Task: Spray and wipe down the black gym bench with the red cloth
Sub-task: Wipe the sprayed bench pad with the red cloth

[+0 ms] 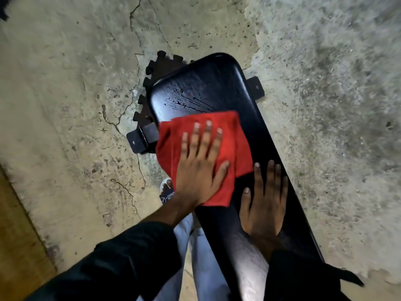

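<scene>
The black gym bench (208,83) runs from the upper middle down to the lower right. Droplets and wet streaks show on its far end. A red cloth (236,140) lies spread across the bench's width in the middle. My left hand (201,168) presses flat on the cloth with straight, spread fingers. Just to the right, my right hand (264,205) rests flat on the bare bench pad, fingers straight, touching the cloth's near corner or very close to it. No spray bottle is in view.
Cracked concrete floor (76,83) surrounds the bench. A black interlocking mat piece (160,66) and the bench's metal foot brackets (141,139) stick out at the far end. My legs in light trousers and a shoe (166,192) stand left of the bench.
</scene>
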